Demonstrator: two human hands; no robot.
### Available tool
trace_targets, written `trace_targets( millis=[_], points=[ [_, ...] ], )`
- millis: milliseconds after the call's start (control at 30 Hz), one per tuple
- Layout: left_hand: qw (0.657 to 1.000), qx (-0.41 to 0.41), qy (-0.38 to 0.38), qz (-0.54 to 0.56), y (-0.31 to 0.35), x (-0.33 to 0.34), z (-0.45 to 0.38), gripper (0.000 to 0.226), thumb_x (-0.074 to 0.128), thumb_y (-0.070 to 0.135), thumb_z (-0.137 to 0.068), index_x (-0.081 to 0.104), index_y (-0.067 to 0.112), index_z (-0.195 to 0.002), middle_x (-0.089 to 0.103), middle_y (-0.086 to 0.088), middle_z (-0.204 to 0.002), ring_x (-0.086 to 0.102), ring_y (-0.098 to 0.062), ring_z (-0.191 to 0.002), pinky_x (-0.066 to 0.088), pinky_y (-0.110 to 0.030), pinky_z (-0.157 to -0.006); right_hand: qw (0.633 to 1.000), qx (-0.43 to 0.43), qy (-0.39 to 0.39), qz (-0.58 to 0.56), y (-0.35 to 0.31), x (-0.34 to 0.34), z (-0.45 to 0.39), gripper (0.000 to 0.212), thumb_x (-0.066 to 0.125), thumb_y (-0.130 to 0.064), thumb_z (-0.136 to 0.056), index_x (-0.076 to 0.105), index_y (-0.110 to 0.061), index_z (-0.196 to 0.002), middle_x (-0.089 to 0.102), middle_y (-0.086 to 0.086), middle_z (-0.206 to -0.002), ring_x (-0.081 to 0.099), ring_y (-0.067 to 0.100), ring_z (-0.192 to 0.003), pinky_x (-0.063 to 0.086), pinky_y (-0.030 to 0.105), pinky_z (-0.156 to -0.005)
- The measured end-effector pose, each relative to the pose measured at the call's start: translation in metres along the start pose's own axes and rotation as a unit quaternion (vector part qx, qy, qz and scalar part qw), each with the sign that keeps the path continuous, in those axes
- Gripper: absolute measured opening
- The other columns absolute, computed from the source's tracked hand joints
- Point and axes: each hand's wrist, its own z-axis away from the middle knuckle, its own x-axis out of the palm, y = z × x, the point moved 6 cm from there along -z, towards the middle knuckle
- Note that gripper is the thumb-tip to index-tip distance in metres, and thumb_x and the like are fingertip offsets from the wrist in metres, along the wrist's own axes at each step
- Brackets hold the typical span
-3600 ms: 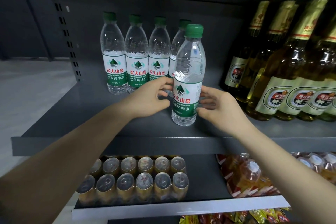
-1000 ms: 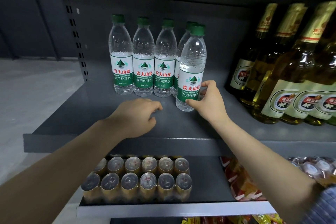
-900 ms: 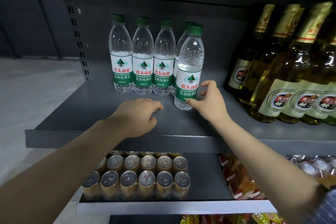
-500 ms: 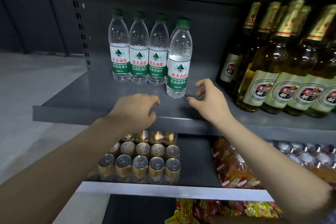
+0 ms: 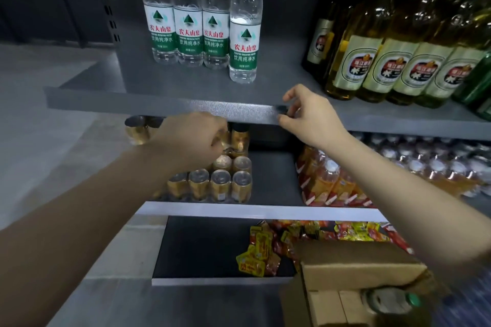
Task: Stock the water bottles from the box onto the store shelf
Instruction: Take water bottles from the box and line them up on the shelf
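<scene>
Several clear water bottles with green labels (image 5: 187, 24) stand in a row at the back of the grey shelf (image 5: 159, 103). One more water bottle (image 5: 245, 32) stands upright in front of the row's right end, with no hand on it. My left hand (image 5: 196, 138) hovers below the shelf's front edge, fingers curled and holding nothing. At the shelf's front lip is my right hand (image 5: 310, 117), fingers apart and empty, well short of the front bottle. The cardboard box (image 5: 358, 268) sits at the lower right, and a green-capped bottle (image 5: 388, 300) lies in it.
Tall amber beer bottles (image 5: 398, 61) crowd the shelf's right half, with green glass bottles (image 5: 478, 82) beyond. The shelf below holds gold cans (image 5: 225, 180) and wrapped orange drink bottles (image 5: 332, 183). Snack packets (image 5: 265, 247) lie on the lowest shelf.
My right hand has let go of the front bottle, and both hands have drawn back to the shelf's front edge. The view has tipped down and the box has come into sight.
</scene>
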Motion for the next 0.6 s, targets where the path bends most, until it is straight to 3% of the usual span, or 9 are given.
trace_targets(
  millis=[300,600],
  points=[
    [1.000,0.003,-0.020,0.006,0.017,0.003,0.054,0.034,0.046,0.029,-0.091,0.051,0.025,-0.124,0.056,0.001,-0.127,0.054,-0.022,-0.111,0.039,-0.029,-0.075,1.000,0.022,-0.016,0.012,-0.010,0.006,0.058,0.032,0.065,-0.020,-0.078,0.052,-0.012,-0.105,0.059,-0.001,-0.082,0.054,0.021,-0.078,0.043,0.032,-0.069],
    [0.999,0.013,-0.019,0.030,0.054,0.009,0.101,0.030,0.044,0.025,-0.090,0.057,0.023,-0.117,0.061,-0.002,-0.116,0.057,-0.026,-0.101,0.046,-0.033,-0.075,0.998,0.048,-0.043,0.013,-0.002,-0.005,0.129,0.030,0.064,-0.019,-0.079,0.052,-0.012,-0.106,0.059,0.000,-0.082,0.052,0.017,-0.073,0.036,0.026,-0.063]
  ],
)
